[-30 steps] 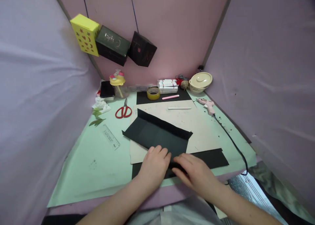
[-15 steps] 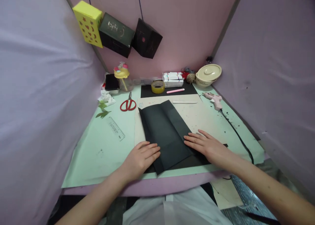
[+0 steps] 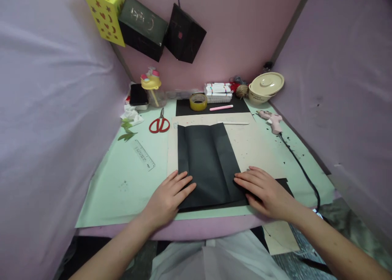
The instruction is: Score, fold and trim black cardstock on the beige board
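Observation:
A black sheet of card (image 3: 203, 161) with lengthwise creases lies in front of me, its side strips slightly raised. My left hand (image 3: 168, 194) rests flat on its near left corner, fingers stretched out. On the near right edge lies my right hand (image 3: 261, 190), fingers extended and the thumb partly tucked below. Beneath the creased card is a pale board (image 3: 263, 149). Another dark piece (image 3: 284, 185) shows beside my right wrist. A white pen (image 3: 234, 123) lies just beyond the card's far right corner.
Red-handled scissors (image 3: 159, 125) and a clear ruler (image 3: 143, 154) lie left. Yellow tape (image 3: 198, 102), a pink pen (image 3: 221, 107) and boxed markers (image 3: 218, 93) sit at the back. Right are a glue gun (image 3: 272, 121) with its cord and a lidded bowl (image 3: 266, 87). Boxes (image 3: 142, 27) hang above.
The black card has turned so that it lies straighter before me, its near corner no longer sticking out toward me. Both hands have stayed on it, shifting slightly. The camera view has tilted down a little.

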Action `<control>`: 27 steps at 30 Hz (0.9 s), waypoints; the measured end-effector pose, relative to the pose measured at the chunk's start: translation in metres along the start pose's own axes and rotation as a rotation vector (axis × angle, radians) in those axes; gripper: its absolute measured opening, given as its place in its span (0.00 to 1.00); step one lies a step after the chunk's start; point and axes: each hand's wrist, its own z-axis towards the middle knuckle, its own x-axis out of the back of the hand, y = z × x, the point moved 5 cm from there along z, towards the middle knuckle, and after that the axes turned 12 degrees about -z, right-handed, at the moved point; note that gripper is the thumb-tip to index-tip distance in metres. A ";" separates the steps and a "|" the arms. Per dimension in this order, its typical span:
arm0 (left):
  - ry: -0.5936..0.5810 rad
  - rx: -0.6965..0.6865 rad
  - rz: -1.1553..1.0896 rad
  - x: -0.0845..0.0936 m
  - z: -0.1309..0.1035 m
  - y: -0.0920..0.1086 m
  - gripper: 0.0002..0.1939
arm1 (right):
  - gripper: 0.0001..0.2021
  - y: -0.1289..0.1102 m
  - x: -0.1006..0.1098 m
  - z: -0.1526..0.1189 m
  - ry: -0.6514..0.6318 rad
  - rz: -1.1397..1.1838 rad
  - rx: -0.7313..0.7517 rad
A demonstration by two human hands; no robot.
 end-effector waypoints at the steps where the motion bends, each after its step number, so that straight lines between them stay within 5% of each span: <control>1: 0.002 0.004 -0.014 0.000 -0.001 -0.002 0.36 | 0.28 0.000 0.000 0.001 -0.024 0.012 0.009; 11: 0.038 0.015 -0.117 0.008 -0.005 -0.010 0.38 | 0.31 0.002 0.000 0.013 -0.012 0.023 0.055; 20: 0.005 0.006 -0.096 0.005 -0.003 -0.011 0.38 | 0.21 0.004 -0.005 0.009 0.208 -0.007 0.060; 23: 0.020 0.047 -0.087 0.005 -0.002 -0.010 0.33 | 0.21 0.007 -0.007 0.009 0.193 0.061 -0.026; 27: 0.148 0.285 -0.140 0.008 0.002 -0.014 0.17 | 0.15 0.016 -0.008 0.015 0.140 0.227 -0.291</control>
